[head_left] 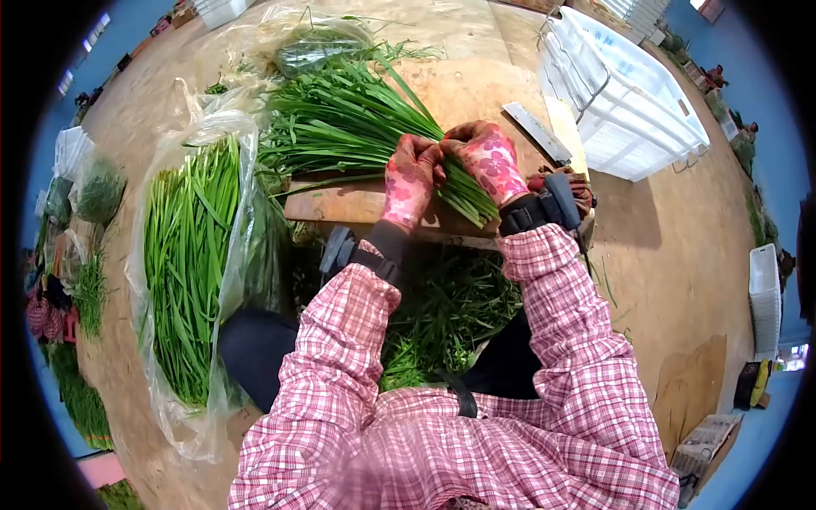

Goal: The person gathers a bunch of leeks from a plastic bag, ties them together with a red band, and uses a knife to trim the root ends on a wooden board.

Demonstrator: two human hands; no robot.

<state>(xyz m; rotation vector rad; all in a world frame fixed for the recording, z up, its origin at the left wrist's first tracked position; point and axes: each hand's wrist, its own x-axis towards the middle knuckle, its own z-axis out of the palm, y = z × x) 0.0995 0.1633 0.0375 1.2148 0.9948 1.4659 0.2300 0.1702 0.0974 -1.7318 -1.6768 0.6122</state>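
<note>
A bunch of garlic chives (357, 119) lies across a wooden board (331, 202), its leafy ends spread to the left and its cut stems pointing lower right. My left hand (411, 178), in a pink flowered glove, is closed at the near side of the bunch. Gloved alike, my right hand (484, 161) closes on the bunch just above the stem ends. The two sets of fingertips almost meet over the stems; whether a thin tie is pinched there I cannot make out. A wide-bladed knife (537, 133) rests on the board, right of my right hand.
Left of the board stands a clear plastic bag (246, 170) packed with upright chives (191, 263). A white plastic crate (633, 119) is at the back right. Another bag of greens (323, 47) lies behind the board. Loose trimmings (450, 306) cover the floor between my knees.
</note>
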